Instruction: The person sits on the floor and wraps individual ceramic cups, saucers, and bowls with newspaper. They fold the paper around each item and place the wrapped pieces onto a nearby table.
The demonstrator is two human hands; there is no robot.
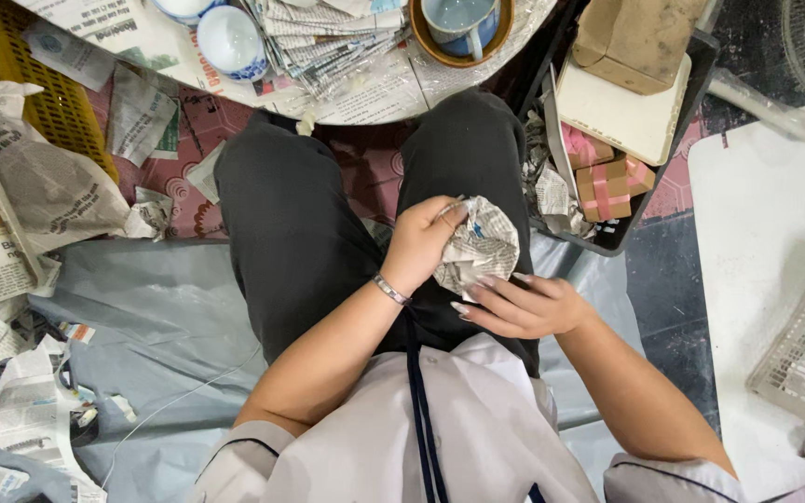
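Note:
Over my lap I hold a rounded bundle wrapped in newspaper (480,247). My left hand (421,240), with a bracelet at the wrist, grips the bundle from the left and top. My right hand (519,305) cups it from below, fingers spread against the paper. What is inside the wrapping is hidden. My knees in dark trousers point toward a low round table (375,98).
The table holds a stack of newspaper sheets (328,37), two white and blue bowls (230,39) and a blue cup on a brown saucer (460,23). A dark crate (626,219) with taped cardboard boxes stands right. A yellow crate (39,102) and crumpled newspaper lie left.

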